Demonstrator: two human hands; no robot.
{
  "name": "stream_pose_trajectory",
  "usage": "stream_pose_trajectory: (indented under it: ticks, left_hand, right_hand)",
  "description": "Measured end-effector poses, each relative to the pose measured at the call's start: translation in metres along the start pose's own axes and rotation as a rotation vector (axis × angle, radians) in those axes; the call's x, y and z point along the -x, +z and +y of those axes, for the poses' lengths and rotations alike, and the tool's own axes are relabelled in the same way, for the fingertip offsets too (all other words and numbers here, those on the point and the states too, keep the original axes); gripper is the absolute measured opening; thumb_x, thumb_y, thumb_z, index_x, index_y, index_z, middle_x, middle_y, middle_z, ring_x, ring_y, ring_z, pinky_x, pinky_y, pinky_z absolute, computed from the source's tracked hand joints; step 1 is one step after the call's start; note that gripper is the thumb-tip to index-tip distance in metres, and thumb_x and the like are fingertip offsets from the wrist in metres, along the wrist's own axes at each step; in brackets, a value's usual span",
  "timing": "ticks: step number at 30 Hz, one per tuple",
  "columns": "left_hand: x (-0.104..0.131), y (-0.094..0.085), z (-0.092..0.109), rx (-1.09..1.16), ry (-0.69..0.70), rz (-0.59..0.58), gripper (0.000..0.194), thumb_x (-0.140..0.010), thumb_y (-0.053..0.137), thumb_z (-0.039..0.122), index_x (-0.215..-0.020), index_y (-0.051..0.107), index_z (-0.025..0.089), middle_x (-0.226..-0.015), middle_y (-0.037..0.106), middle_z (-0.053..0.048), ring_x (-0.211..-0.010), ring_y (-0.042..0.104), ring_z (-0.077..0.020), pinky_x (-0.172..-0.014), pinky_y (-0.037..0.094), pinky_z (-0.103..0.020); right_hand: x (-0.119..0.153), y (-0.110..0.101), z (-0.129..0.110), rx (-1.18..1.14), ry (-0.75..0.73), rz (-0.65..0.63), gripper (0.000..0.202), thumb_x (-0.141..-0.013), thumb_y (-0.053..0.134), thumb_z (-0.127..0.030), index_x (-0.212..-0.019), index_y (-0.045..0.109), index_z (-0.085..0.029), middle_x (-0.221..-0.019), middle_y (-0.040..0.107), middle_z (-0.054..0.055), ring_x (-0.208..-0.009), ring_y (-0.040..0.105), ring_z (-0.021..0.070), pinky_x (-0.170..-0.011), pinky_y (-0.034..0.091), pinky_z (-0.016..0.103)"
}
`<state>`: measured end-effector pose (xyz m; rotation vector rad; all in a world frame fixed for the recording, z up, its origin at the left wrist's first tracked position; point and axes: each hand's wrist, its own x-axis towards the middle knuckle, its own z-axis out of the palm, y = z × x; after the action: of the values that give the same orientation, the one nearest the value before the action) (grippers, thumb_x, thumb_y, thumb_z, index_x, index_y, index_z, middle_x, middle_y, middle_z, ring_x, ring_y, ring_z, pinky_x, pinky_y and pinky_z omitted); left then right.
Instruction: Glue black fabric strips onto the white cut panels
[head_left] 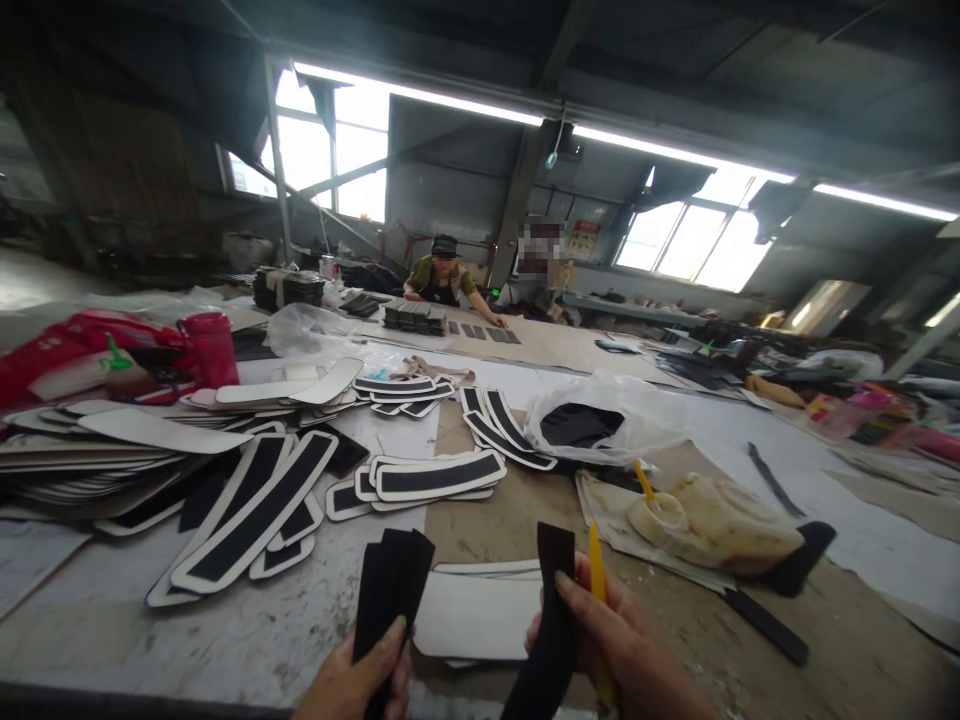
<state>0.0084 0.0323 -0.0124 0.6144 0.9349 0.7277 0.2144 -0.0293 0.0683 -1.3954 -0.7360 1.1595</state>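
Observation:
My left hand (360, 675) is closed round a small fan of black strips (394, 575) at the bottom of the view. Between the thumb and fingers of my right hand (626, 640) is a single curved black strip (555, 590). That same hand also holds a slim yellow stick (596, 560), pointing up. White curved panels (480, 615) lie stacked on the table between and behind my hands, partly covered by the right one. Just beyond them, white panels with black strips on them (442, 477) lie in an overlapping pile.
More black-and-white panels (255, 510) and a tall white stack (150, 440) fill the left. A pink cup (208, 350) stands behind. To the right are a plastic bag (645, 415) with black pieces, a glue-stained yellowish container (720, 525) and a dark blade-like strip (769, 625). Another person (442, 275) works across the table.

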Motion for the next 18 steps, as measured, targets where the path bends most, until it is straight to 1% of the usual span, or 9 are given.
stream_pose_trajectory:
  ticks: [2, 5, 8, 10, 12, 14, 16, 18]
  left_hand:
    - [0.001, -0.003, 0.007, -0.003, 0.026, 0.029, 0.053, -0.044, 0.078, 0.053, -0.073, 0.052, 0.016, -0.034, 0.038, 0.010, -0.031, 0.030, -0.0040, -0.035, 0.024, -0.018]
    - [-0.004, -0.008, 0.013, -0.095, 0.050, 0.066, 0.051, -0.046, 0.079, 0.045, -0.077, 0.049, 0.017, -0.032, 0.031, 0.013, -0.032, 0.024, -0.0029, -0.036, 0.019, -0.017]
    - [-0.016, -0.010, 0.010, -0.136, 0.022, 0.092, 0.050, -0.044, 0.076, 0.051, -0.069, 0.048, 0.018, -0.031, 0.025, 0.014, -0.030, 0.018, -0.0023, -0.034, 0.015, -0.018]
    - [-0.025, -0.011, 0.006, -0.153, -0.006, 0.100, 0.051, -0.041, 0.074, 0.056, -0.063, 0.046, 0.019, -0.031, 0.024, 0.014, -0.030, 0.018, -0.0027, -0.033, 0.015, -0.018]
    - [-0.033, -0.010, 0.002, -0.190, -0.033, 0.088, 0.050, -0.044, 0.071, 0.059, -0.052, 0.041, 0.019, -0.031, 0.027, 0.011, -0.029, 0.022, -0.0037, -0.033, 0.017, -0.020]
    - [-0.037, -0.010, 0.000, -0.236, -0.058, 0.058, 0.051, -0.051, 0.068, 0.058, -0.043, 0.036, 0.019, -0.031, 0.032, 0.007, -0.029, 0.028, -0.0053, -0.034, 0.019, -0.021]
    - [-0.040, -0.010, 0.000, -0.278, -0.064, 0.034, 0.049, -0.056, 0.066, 0.053, -0.040, 0.036, 0.018, -0.031, 0.037, 0.004, -0.030, 0.032, -0.0068, -0.035, 0.022, -0.021]
    - [-0.041, -0.010, 0.001, -0.304, -0.064, 0.023, 0.043, -0.057, 0.066, 0.048, -0.041, 0.041, 0.017, -0.032, 0.040, 0.003, -0.031, 0.034, -0.0076, -0.037, 0.024, -0.022]
  right_hand:
    - [0.002, -0.009, -0.007, 0.149, 0.017, -0.082, 0.033, -0.071, 0.059, -0.049, -0.078, 0.051, -0.018, -0.063, 0.052, -0.002, -0.055, 0.050, 0.0126, -0.049, 0.040, 0.021]
    - [-0.005, -0.022, -0.013, 0.524, 0.010, -0.163, 0.028, -0.072, 0.057, -0.044, -0.074, 0.052, -0.016, -0.063, 0.047, -0.003, -0.056, 0.041, 0.0104, -0.051, 0.035, 0.020]
    - [-0.018, -0.025, -0.013, 0.875, -0.030, -0.248, 0.023, -0.074, 0.051, -0.036, -0.064, 0.049, -0.016, -0.057, 0.041, -0.005, -0.053, 0.034, 0.0092, -0.049, 0.029, 0.021]
    - [-0.029, -0.020, -0.014, 1.019, -0.057, -0.343, 0.021, -0.076, 0.048, -0.032, -0.061, 0.048, -0.016, -0.055, 0.040, -0.005, -0.051, 0.034, 0.0087, -0.049, 0.027, 0.020]
    - [-0.040, -0.010, -0.015, 1.099, -0.055, -0.437, 0.019, -0.075, 0.048, -0.030, -0.062, 0.049, -0.017, -0.055, 0.042, -0.005, -0.050, 0.036, 0.0081, -0.048, 0.026, 0.020]
    - [-0.052, 0.001, -0.015, 1.134, -0.001, -0.514, 0.019, -0.074, 0.049, -0.032, -0.064, 0.051, -0.017, -0.053, 0.042, -0.006, -0.048, 0.036, 0.0076, -0.045, 0.025, 0.019]
    - [-0.064, 0.012, -0.012, 1.127, 0.069, -0.574, 0.020, -0.074, 0.050, -0.034, -0.065, 0.052, -0.017, -0.052, 0.041, -0.006, -0.046, 0.035, 0.0072, -0.042, 0.023, 0.019]
    - [-0.075, 0.021, -0.007, 1.099, 0.113, -0.630, 0.020, -0.074, 0.050, -0.035, -0.066, 0.053, -0.016, -0.051, 0.040, -0.006, -0.045, 0.035, 0.0070, -0.040, 0.023, 0.019]
